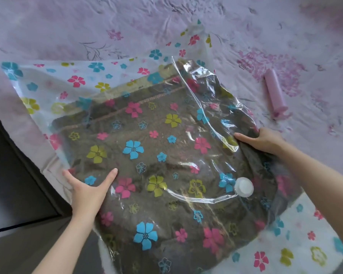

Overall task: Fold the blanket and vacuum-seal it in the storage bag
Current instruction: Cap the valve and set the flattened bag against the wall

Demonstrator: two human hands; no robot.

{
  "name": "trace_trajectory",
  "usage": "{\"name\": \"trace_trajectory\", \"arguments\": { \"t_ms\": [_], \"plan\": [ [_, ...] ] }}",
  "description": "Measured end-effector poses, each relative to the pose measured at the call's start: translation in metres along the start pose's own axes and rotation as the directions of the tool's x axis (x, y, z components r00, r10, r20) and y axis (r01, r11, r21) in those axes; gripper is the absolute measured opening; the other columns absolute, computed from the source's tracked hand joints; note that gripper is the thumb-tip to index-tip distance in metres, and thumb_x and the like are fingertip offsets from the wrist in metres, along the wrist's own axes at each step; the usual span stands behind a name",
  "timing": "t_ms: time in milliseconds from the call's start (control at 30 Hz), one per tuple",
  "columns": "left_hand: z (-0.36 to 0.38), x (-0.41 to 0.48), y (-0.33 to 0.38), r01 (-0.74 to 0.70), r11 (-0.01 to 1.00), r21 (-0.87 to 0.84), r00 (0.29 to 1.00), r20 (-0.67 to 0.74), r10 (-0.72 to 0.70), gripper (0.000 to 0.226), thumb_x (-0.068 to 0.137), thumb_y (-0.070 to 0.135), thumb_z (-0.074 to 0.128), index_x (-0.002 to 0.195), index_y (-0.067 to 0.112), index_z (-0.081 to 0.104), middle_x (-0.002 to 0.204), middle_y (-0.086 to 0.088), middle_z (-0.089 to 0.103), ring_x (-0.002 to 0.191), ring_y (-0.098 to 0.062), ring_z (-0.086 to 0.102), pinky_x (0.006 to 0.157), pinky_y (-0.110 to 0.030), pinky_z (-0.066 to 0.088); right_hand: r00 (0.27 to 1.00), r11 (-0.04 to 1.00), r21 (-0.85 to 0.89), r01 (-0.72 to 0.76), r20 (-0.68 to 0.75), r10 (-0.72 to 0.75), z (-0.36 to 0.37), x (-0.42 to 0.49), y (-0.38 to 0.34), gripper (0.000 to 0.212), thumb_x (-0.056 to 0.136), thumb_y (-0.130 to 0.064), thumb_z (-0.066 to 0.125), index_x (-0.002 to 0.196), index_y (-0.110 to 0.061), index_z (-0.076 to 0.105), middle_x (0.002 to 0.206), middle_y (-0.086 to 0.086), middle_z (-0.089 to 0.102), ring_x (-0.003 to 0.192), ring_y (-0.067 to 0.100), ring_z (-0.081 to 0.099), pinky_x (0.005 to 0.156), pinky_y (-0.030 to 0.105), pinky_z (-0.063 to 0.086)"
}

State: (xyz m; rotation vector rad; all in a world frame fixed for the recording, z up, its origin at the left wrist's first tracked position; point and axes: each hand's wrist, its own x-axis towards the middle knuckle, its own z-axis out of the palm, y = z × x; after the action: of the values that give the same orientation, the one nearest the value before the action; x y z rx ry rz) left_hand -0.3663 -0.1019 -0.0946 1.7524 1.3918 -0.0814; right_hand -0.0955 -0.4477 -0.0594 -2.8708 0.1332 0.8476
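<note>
I can read no words, brands or numbers; the clear flower-printed plastic storage bag (162, 135) seems to carry only flowers.

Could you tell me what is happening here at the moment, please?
A person is packing a folded brown blanket into a clear flower-printed storage bag on a bed with a pink sheet. The blanket is already inside. The left hand lies flat on the bag's near-left edge, and the right hand grips its right edge. The white valve cap faces up, and a pink hand pump lies untouched to the right.
</note>
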Motion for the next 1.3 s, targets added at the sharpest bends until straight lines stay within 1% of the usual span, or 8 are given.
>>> {"name": "trace_trajectory", "arguments": {
  "t_ms": [100, 233, 333, 633, 900, 1000, 1167, 1300],
  "plan": [
    [0.001, 0.018, -0.002, 0.127, 0.991, -0.045, 0.992, 0.022, -0.126, 0.124, 0.063, 0.065, 0.075, 0.149, 0.009, 0.006, 0.153, -0.014, 0.027, 0.136, -0.035, 0.035, 0.108, -0.048, 0.033, 0.997, 0.994, 0.102, 0.047, 0.061, -0.053, 0.0, 0.016, -0.001, 0.084, 0.062, -0.082, 0.056, 0.105, -0.011, 0.058, 0.1, 0.004, 0.062, 0.081, 0.018, 0.055, 0.068, 0.029, 0.039],
    [0.001, 0.036, -0.007, 0.215, 0.973, -0.087, 0.974, 0.091, -0.207, 0.122, 0.038, 0.079, 0.078, 0.13, 0.005, 0.046, 0.123, -0.011, 0.059, 0.111, -0.031, 0.057, 0.098, -0.048, 0.047, 0.989, 0.982, 0.185, 0.049, 0.131, -0.075, 0.003, 0.023, -0.001, 0.041, 0.075, -0.06, 0.064, 0.079, -0.022, 0.053, 0.079, -0.006, 0.058, 0.068, 0.009, 0.053, 0.055, 0.021, 0.035],
    [0.002, 0.042, -0.006, 0.194, 0.973, -0.122, 0.976, 0.125, -0.179, 0.097, 0.036, 0.074, 0.081, 0.113, 0.017, 0.065, 0.105, -0.002, 0.069, 0.101, -0.025, 0.063, 0.096, -0.047, 0.049, 0.981, 0.98, 0.197, 0.039, 0.179, -0.075, 0.0, 0.029, -0.002, 0.055, 0.067, -0.069, 0.065, 0.085, -0.018, 0.055, 0.082, 0.003, 0.062, 0.068, 0.014, 0.055, 0.059, 0.026, 0.042],
    [-0.003, 0.033, 0.009, 0.355, 0.862, -0.363, 0.915, 0.323, -0.241, 0.062, 0.045, 0.04, 0.088, 0.095, 0.006, 0.072, 0.089, -0.016, 0.074, 0.086, -0.031, 0.069, 0.091, -0.052, 0.052, 0.985, 0.945, 0.325, 0.026, 0.154, -0.08, -0.009, 0.03, 0.004, 0.089, 0.041, -0.077, 0.077, 0.112, -0.025, 0.061, 0.105, -0.003, 0.069, 0.095, 0.018, 0.064, 0.094, 0.037, 0.05],
    [-0.02, -0.027, 0.015, 0.285, 0.829, -0.482, 0.944, 0.293, -0.154, 0.068, 0.043, 0.038, 0.089, 0.1, 0.006, 0.072, 0.093, -0.015, 0.074, 0.09, -0.031, 0.069, 0.093, -0.053, 0.051, 0.972, 0.896, 0.398, 0.198, 0.039, -0.232, -0.042, -0.025, 0.01, 0.061, 0.066, -0.05, 0.08, 0.12, -0.03, 0.059, 0.095, -0.011, 0.069, 0.091, 0.012, 0.063, 0.087, 0.028, 0.047],
    [-0.029, -0.061, 0.02, 0.239, 0.832, -0.501, 0.962, 0.241, -0.131, 0.043, 0.059, 0.03, 0.087, 0.09, 0.005, 0.073, 0.078, -0.011, 0.075, 0.083, -0.028, 0.068, 0.094, -0.049, 0.051, 0.969, 0.892, 0.388, 0.23, -0.003, -0.249, -0.056, -0.048, 0.026, 0.069, 0.059, -0.06, 0.079, 0.118, -0.028, 0.062, 0.098, -0.007, 0.071, 0.095, 0.017, 0.064, 0.095, 0.038, 0.049],
    [-0.047, -0.137, 0.039, 0.092, 0.818, -0.568, 0.994, 0.104, -0.039, 0.041, 0.065, 0.027, 0.086, 0.098, 0.006, 0.072, 0.094, -0.011, 0.073, 0.089, -0.025, 0.068, 0.095, -0.04, 0.051, 0.943, 0.845, 0.422, 0.328, -0.092, -0.32, -0.095, -0.09, 0.072, 0.096, 0.035, -0.082, 0.073, 0.113, -0.027, 0.061, 0.091, -0.001, 0.073, 0.086, 0.019, 0.069, 0.085, 0.043, 0.055],
    [-0.059, -0.214, 0.061, -0.033, 0.783, -0.622, 0.999, -0.01, 0.034, 0.023, 0.073, 0.02, 0.081, 0.09, 0.01, 0.069, 0.067, 0.002, 0.072, 0.062, -0.011, 0.068, 0.06, -0.02, 0.056, 0.901, 0.802, 0.412, 0.433, -0.182, -0.394, -0.142, -0.133, 0.105, 0.062, 0.067, -0.053, 0.078, 0.119, -0.024, 0.061, 0.08, 0.0, 0.073, 0.075, 0.02, 0.067, 0.076, 0.034, 0.054]
  ]
}}
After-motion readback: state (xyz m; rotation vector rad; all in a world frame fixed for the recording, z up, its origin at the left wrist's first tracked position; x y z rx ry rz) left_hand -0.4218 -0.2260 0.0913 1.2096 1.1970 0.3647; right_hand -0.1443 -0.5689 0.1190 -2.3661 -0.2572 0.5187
